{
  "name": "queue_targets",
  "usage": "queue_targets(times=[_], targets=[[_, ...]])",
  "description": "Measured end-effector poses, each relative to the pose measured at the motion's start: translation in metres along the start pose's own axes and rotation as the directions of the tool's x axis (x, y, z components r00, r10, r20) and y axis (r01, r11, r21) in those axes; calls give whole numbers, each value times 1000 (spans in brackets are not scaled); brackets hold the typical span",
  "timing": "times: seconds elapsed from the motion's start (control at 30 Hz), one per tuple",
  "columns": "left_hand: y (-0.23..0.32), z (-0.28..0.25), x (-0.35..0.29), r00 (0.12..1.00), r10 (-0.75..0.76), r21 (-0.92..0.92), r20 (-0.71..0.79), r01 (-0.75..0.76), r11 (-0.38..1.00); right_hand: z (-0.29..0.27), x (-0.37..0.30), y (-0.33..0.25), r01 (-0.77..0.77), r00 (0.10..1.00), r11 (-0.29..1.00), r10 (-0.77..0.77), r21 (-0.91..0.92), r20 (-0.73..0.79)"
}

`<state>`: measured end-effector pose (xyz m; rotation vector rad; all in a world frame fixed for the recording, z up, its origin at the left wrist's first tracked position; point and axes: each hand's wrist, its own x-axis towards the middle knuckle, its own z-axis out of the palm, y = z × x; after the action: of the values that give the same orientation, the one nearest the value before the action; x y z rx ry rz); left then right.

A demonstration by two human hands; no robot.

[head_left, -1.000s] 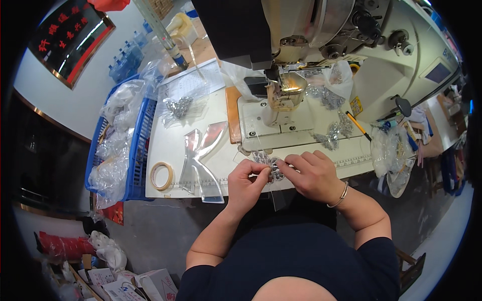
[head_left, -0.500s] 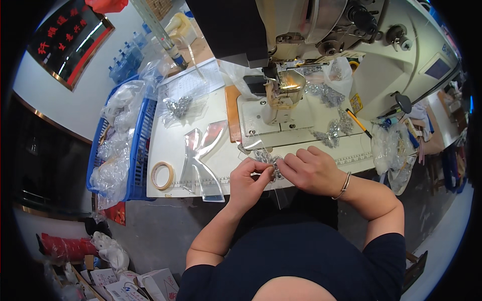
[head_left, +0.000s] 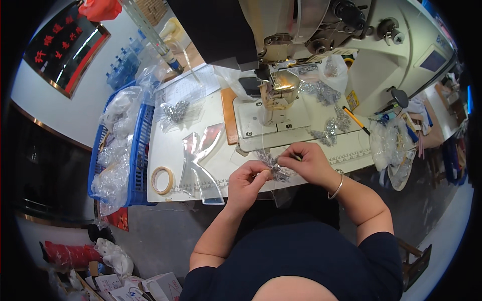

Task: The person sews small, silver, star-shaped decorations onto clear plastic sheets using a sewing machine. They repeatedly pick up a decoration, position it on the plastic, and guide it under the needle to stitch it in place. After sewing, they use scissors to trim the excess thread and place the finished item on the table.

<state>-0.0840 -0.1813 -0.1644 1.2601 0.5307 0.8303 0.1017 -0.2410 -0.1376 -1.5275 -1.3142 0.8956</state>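
Note:
A silvery beaded appliqué [head_left: 282, 174] is held at the front edge of the sewing table, just below the sewing machine's presser-foot area [head_left: 282, 95]. My left hand [head_left: 246, 184] pinches its left side between thumb and fingertips. At its upper right, my right hand [head_left: 310, 163] has its fingers drawn together in a pinch; whatever lies between them is too small to make out. Clear film [head_left: 283, 197] hangs below the appliqué over the table edge. More silvery beaded pieces [head_left: 330, 131] lie on the table to the right.
Left of my hands lie a clear plastic cutout [head_left: 207, 168] and a roll of tape [head_left: 162, 180]. A blue basket [head_left: 134, 170] of plastic bags stands at the table's left side. An orange pen [head_left: 355, 120] and a plastic bag [head_left: 389, 145] are at the right. A ruler tape [head_left: 346, 157] runs along the front edge.
My right hand has turned and its fingers have lifted a little off the appliqué, showing more of it. My left hand keeps its pinch. The whole view has shifted slightly.

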Motion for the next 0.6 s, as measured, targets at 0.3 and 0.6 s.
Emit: queue_targets(times=[0.3,0.6], targets=[[-8,-5,-3,994,-82,-23,-70,80,997,2,-12,-13,319,866,836,-449,-447,-221],[-4,5,-5,998,26,238,-56,-12,971,-2,-29,-26,449,763,300,-619,-842,186]])
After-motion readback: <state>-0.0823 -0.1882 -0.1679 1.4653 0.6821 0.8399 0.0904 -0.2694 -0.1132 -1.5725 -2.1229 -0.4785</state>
